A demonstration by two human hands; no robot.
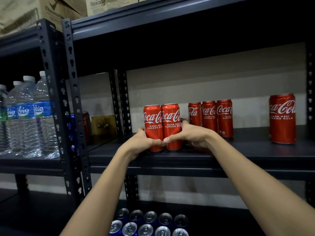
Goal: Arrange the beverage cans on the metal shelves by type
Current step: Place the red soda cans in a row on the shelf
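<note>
Two red Coca-Cola cans stand side by side near the front of the dark metal shelf. My left hand grips the left can from its left side. My right hand grips the right can from its right side, thumb across its lower front. My two thumbs meet low between the cans. Further back, a row of three red cola cans stands to the right. A lone red cola can stands at the shelf's right end.
Several blue cans with silver tops fill the shelf below. Water bottles stand on the neighbouring rack at left. Behind the upright post stand a partly hidden can and a brown box. Cardboard cartons sit on top.
</note>
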